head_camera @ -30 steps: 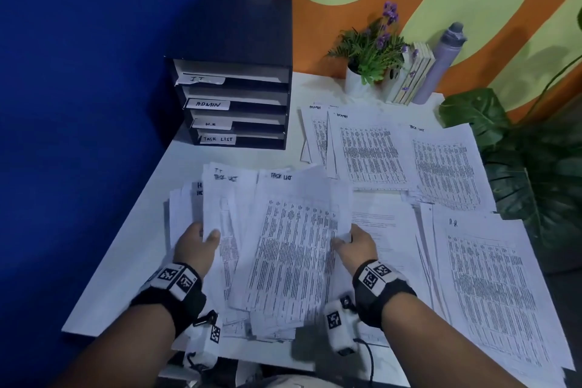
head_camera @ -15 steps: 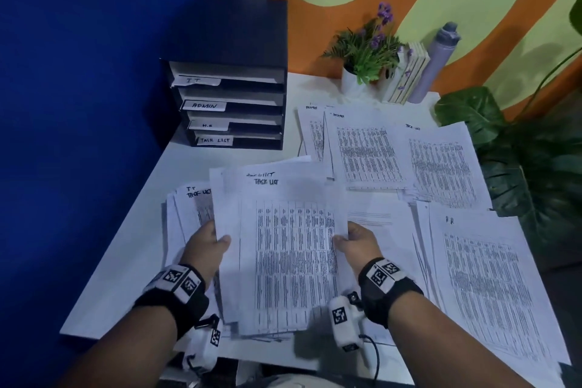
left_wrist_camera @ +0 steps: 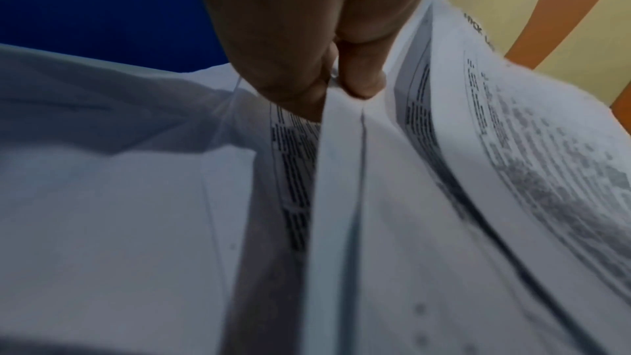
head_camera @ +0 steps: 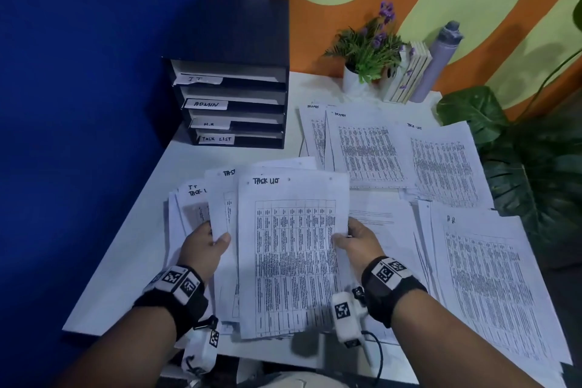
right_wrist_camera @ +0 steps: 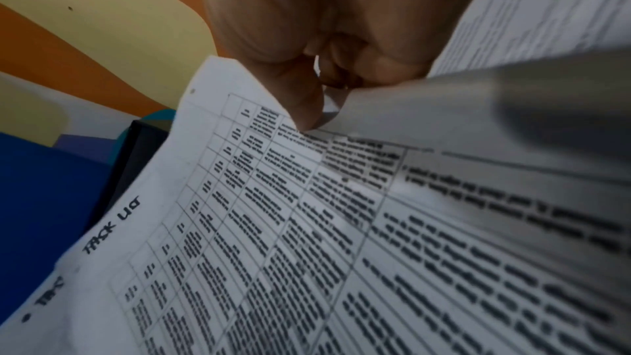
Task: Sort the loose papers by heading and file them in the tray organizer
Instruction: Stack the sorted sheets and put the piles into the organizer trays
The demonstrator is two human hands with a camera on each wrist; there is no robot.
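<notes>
Both hands hold a bundle of printed sheets headed TASK LIST (head_camera: 289, 249) just above the white table (head_camera: 132, 261). My left hand (head_camera: 204, 242) pinches the bundle's left edge, thumb on top; in the left wrist view my left hand (left_wrist_camera: 336, 82) pinches a white margin. My right hand (head_camera: 356, 239) grips the right edge; the right wrist view has its thumb (right_wrist_camera: 304, 107) on the top sheet (right_wrist_camera: 273, 226). More sheets, one headed IT (head_camera: 192, 195), lie under the bundle at the left. The black tray organizer (head_camera: 233, 88) stands at the back left with slots labelled IT, ADMIN, H.R and TASK LIST.
Sheets headed ADMIN (head_camera: 362, 148), one headed TASK LIST (head_camera: 441, 164) and an H.R pile (head_camera: 485, 287) cover the table's right side. A potted plant (head_camera: 368, 50), books (head_camera: 409, 75) and a bottle (head_camera: 437, 63) stand at the back. A blue wall is at the left, large leaves (head_camera: 519, 161) at the right.
The fanned sheets have been squared into a bundle and lifted slightly, the top sheet now straight. Both hands stayed at its edges.
</notes>
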